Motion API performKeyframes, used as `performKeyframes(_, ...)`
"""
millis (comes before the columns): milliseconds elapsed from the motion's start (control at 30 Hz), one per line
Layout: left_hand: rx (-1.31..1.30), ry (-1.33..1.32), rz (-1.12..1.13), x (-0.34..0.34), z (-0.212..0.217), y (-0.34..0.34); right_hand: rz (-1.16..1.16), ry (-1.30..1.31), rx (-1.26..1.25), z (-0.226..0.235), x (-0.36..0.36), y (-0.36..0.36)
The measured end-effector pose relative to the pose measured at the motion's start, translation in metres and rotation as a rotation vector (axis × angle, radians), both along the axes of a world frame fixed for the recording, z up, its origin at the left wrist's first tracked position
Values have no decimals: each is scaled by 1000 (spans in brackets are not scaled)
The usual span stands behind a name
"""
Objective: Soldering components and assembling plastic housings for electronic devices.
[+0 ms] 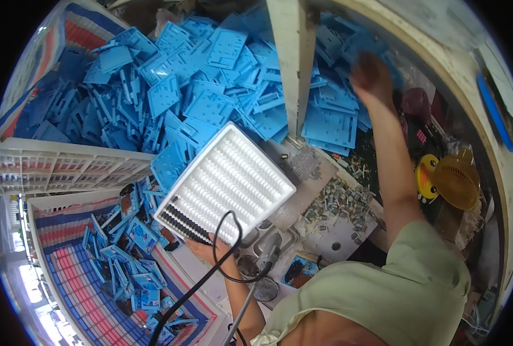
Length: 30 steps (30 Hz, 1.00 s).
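My left hand (210, 249) is closed on the lower edge of a white tray (227, 184), which is tilted. Rows of small white bumps or pieces cover the tray, and black ones (188, 224) fill a few rows at its lower left. A black cable passes in front of the tray near that hand. At the far right, beyond an upright post, my right hand (373, 74) is stretched out by the heap of flat blue plastic panels (331, 124). Motion blurs its fingers, and I cannot make out whether they hold anything.
The off-white post (294, 69) divides the blue heap. Below the tray stand a grey-handled tool (268, 251) and round tins (265, 289). Small metal parts (340, 207) lie to the right. A striped-lined crate (66, 248) holds blue assembled pieces at left. A yellow strainer (457, 180) is at right.
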<state>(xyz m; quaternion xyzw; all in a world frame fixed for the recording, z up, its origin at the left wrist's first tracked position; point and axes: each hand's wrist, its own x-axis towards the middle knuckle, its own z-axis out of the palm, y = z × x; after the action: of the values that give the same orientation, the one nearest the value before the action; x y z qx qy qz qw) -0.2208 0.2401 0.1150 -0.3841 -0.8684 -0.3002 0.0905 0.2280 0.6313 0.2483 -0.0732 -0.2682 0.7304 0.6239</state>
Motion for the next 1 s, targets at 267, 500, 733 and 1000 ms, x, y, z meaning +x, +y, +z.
performKeyframes(267, -32, -6, -86, -5, 0, 13, -620, -1830, 1512, -46, -168, 150)
performKeyframes(500, -20, 27, 4, 10, 13, 2, -317, -2221, 1697, -64, -150, 150)
performKeyframes(733, 11, -32, 22, 16, 14, 19, -42, -2588, 1303, -42, -59, 164)
performKeyframes(1000, -58, -43, 101, 17, 28, 18, 188, -2531, 1148, 10, -105, 189)
